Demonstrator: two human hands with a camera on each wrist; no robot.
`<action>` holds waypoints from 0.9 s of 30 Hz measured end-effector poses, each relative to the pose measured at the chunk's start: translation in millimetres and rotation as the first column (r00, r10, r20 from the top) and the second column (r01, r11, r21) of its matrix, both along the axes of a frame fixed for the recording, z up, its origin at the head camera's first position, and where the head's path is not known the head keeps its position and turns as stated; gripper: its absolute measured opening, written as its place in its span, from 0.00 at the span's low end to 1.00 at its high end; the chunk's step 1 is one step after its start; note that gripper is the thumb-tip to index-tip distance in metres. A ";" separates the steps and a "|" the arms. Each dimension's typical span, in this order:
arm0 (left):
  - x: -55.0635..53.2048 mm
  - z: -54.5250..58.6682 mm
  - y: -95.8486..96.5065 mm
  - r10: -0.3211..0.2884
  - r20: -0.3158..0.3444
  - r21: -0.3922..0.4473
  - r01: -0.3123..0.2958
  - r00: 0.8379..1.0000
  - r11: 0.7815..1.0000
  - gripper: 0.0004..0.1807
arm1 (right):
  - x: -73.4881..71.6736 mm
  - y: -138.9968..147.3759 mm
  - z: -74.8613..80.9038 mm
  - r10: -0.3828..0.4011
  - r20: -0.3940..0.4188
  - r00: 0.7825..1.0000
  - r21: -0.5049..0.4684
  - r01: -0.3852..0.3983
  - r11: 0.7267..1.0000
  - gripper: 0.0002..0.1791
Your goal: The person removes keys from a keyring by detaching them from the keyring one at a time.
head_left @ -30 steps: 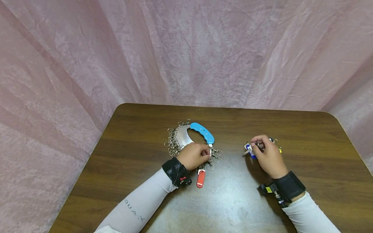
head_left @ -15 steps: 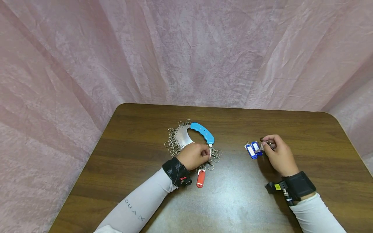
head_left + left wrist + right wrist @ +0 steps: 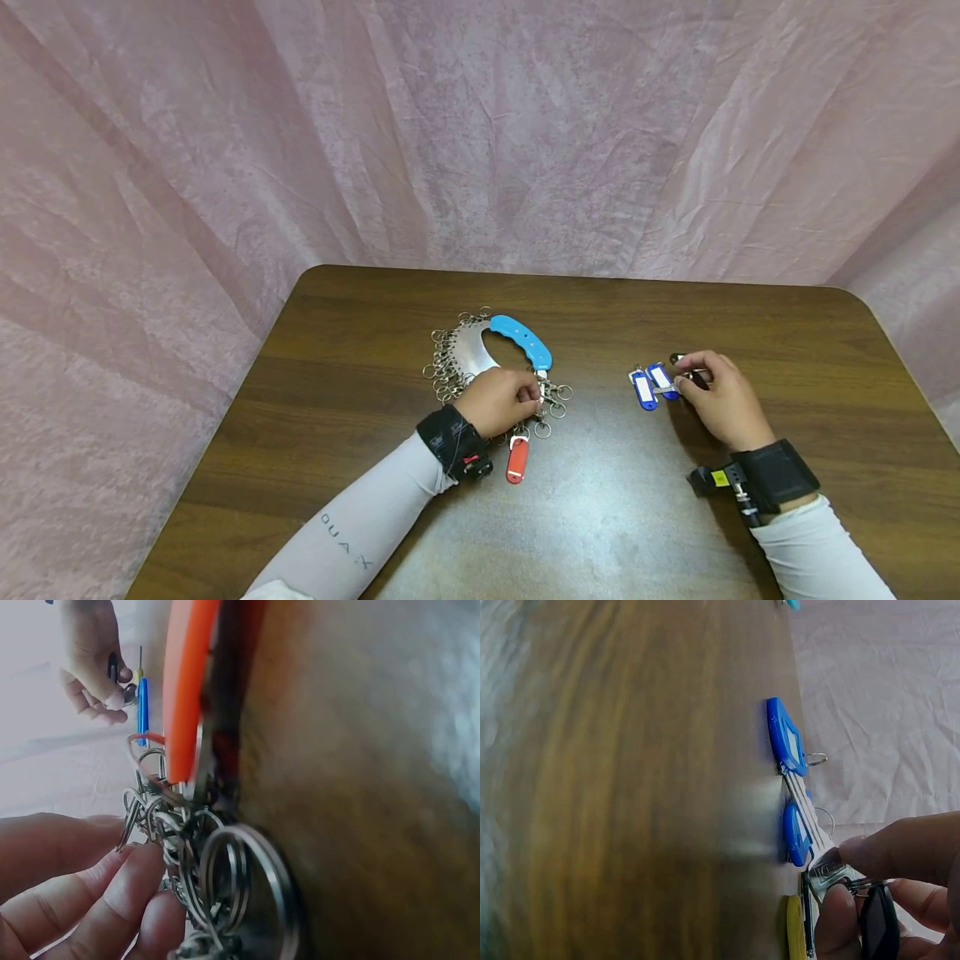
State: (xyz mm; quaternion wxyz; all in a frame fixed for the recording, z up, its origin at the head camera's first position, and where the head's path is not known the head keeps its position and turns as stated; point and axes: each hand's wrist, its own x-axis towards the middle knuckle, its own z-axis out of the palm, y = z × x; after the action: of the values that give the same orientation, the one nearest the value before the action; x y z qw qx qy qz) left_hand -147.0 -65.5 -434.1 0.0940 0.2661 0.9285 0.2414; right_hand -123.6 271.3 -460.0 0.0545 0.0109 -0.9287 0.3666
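Note:
A curved metal key holder with a blue handle point(image 3: 521, 340) lies on the table, its edge hung with several small rings point(image 3: 259, 881). My left hand point(image 3: 498, 402) covers its lower part, the fingers pinching at the rings there. A red key tag point(image 3: 517, 460) hangs from the holder beside that hand. Further right, my right hand point(image 3: 722, 400) pinches a silver key point(image 3: 826, 871) by its head. A black key tag point(image 3: 880, 922) hangs among the same fingers. The key's blade points over two blue key tags point(image 3: 785, 739) lying on the table.
A yellow tag point(image 3: 795, 926) lies under the right hand, seen only in the right wrist view. The brown wooden table point(image 3: 375, 333) ends at a pink curtain point(image 3: 525, 150) behind it.
My right hand has shifted to the right with the key, leaving the two blue tags uncovered. The left hand and the key holder stay where they were.

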 end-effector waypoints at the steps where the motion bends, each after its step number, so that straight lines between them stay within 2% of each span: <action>1: -0.2 0.1 0.0 0.000 0.000 -0.003 0.000 1.000 1.000 0.02 | 0.1 0.4 0.1 0.003 0.004 1.000 -0.002 -0.003 1.000 0.11; 7: -1.8 0.0 -1.5 -0.025 -0.005 0.012 0.025 1.000 1.000 0.02 | 0.1 2.2 0.4 0.031 0.035 0.999 0.027 -0.032 0.999 0.12; 13: -3.2 3.1 -4.3 -0.052 0.034 0.018 0.051 0.998 0.999 0.01 | -0.1 1.8 0.2 0.043 0.047 0.998 0.043 -0.045 0.998 0.13; 17: -4.3 5.6 -6.5 -0.085 0.031 -0.003 0.085 0.996 0.996 0.06 | 0.3 0.1 2.2 0.044 0.037 0.998 0.075 -0.047 0.996 0.12; 21: -6.1 6.5 -9.4 -0.159 -0.002 -0.013 0.159 0.987 0.987 0.09 | 1.1 -2.6 5.4 0.047 0.015 0.999 0.111 -0.048 0.993 0.12; 27: -7.3 9.2 -13.5 -0.289 -0.012 -0.044 0.288 0.957 0.957 0.10 | 2.8 -4.8 8.4 0.053 0.002 0.999 0.127 -0.053 0.991 0.12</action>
State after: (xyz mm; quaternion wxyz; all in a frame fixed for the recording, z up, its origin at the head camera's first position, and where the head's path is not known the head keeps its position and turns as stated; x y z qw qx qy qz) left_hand -154.3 -79.1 -424.9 0.1252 0.3988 0.8854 0.2032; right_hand -120.8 266.5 -451.6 0.0444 0.0393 -0.9495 0.3082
